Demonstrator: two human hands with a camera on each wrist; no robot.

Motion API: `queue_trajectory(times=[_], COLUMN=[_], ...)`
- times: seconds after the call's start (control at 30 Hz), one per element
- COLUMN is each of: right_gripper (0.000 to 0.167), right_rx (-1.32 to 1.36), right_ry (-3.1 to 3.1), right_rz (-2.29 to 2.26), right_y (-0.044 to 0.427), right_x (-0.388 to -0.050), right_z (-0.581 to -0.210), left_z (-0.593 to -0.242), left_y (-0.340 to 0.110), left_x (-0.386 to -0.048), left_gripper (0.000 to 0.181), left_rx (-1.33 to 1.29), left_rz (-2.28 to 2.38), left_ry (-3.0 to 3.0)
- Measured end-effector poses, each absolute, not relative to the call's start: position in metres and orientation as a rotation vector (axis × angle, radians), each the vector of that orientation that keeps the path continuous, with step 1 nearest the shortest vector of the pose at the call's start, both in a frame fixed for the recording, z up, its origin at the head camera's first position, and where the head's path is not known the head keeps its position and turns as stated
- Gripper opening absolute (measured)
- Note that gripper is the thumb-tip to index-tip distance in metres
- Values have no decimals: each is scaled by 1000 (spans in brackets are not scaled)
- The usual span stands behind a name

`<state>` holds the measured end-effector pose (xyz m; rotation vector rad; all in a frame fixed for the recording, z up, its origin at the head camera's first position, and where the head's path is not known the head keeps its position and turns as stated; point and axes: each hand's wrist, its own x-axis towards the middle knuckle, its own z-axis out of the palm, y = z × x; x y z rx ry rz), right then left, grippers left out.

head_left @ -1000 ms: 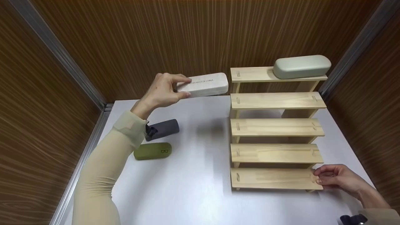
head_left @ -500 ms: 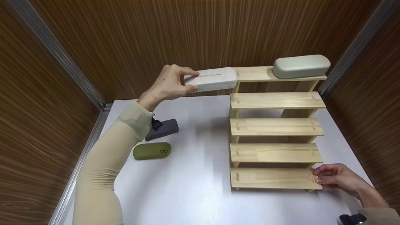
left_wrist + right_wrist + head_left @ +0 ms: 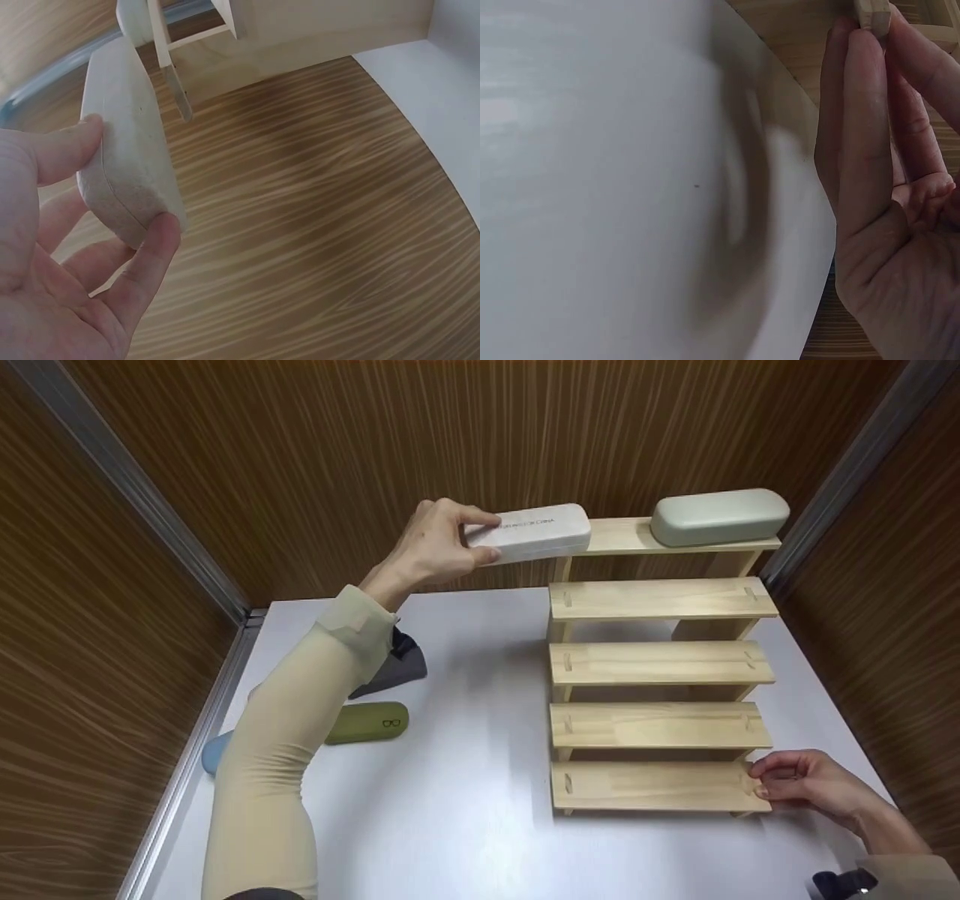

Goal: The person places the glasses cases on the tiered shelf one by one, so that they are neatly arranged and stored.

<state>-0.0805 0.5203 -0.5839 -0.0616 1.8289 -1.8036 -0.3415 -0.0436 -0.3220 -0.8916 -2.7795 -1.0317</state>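
My left hand (image 3: 439, 544) grips one end of a white glasses case (image 3: 532, 531) with small dark lettering, thumb and fingers on opposite sides. In the head view, the case's far end covers the left end of the top board of a stepped wooden rack (image 3: 664, 664). The left wrist view shows this case (image 3: 127, 142) tilted, near the rack's edge. On that top board's right part lies a pale green glasses case (image 3: 720, 517). At the lowest board's right end, my right hand (image 3: 817, 787) pinches the board's edge (image 3: 874, 16) between thumb and fingers.
On the white table (image 3: 450, 825) lie an olive glasses case (image 3: 367, 722), a dark grey case (image 3: 397, 669) and a light blue object (image 3: 216, 751), all partly hidden by my left arm. Brown wood-grain walls (image 3: 337, 457) enclose the back and sides.
My left hand has carried the white case right and upward in the head view, over the top board's left end. The blue object has come into sight. My right hand stays at the lowest board.
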Motion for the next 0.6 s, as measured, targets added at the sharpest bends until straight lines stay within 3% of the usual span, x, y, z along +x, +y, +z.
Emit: queue_trajectory(times=[0.6], right_gripper=[41], right_rx=[-35], right_ry=[1850], right_rz=[-1772], right_y=[521], right_x=[-77], right_z=[-584], left_z=[-310], left_y=[4], left_x=[-345], left_gripper=[51], left_rx=[-885], left_rz=[-948], left_ry=[-2865])
